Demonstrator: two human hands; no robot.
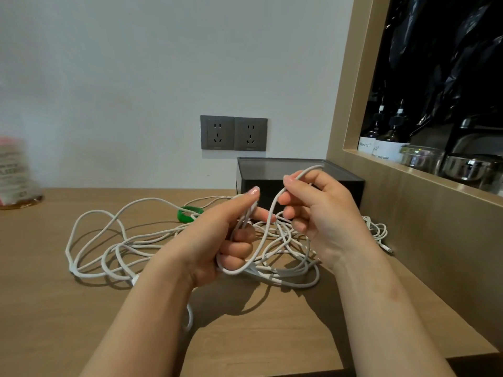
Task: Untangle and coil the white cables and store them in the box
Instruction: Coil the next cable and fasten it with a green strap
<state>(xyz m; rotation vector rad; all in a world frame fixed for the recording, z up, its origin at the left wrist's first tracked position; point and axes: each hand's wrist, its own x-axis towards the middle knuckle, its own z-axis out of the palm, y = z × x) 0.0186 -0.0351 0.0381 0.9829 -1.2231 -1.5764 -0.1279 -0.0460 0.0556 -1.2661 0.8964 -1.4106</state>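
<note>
A tangle of white cables [114,240] sprawls over the wooden table [54,308] in front of me. My left hand [217,240] grips a few strands, its fingers curled round them above the heap. My right hand [313,210] pinches one strand between thumb and fingers and lifts it in an arc that loops down to my left hand. The dark box [272,172] stands against the wall just behind my hands, its inside hidden from here. A small bundle of white cable [378,229] lies to the right of the box.
A green ring [187,213] lies behind the tangle. Two grey wall sockets [234,133] sit above the box. A wooden frame [408,191] with bottles and steel pots borders the right. A blurred packet [16,172] stands far left.
</note>
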